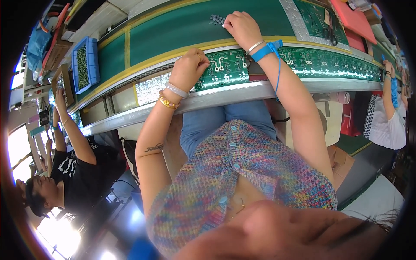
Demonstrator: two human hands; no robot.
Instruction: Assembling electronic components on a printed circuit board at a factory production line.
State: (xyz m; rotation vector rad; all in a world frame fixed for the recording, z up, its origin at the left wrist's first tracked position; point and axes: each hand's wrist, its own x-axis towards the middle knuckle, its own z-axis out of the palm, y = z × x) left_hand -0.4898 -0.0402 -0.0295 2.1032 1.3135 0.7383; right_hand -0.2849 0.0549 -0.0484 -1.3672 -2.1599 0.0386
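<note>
My left hand (187,68) is closed in a pinch at the left end of a green circuit board (225,68) on the rail in front of me. Whatever its fingertips hold, if anything, is hidden. Farther away, my right hand (243,30) bends over the green mat, thumb and fingertips pressed together, right beside a small pile of grey components (215,19). I cannot make out what is between those fingers. A blue strap (264,52) with a cord circles my right wrist. More green boards (329,62) sit in a row to the right.
A metal rail (234,89) runs along the near edge. At left stands a blue bin (93,65) full of small dark-green parts. Scissors (333,32) lie at far right near red foam (353,19). A person (82,160) works at left, another (388,117) at right.
</note>
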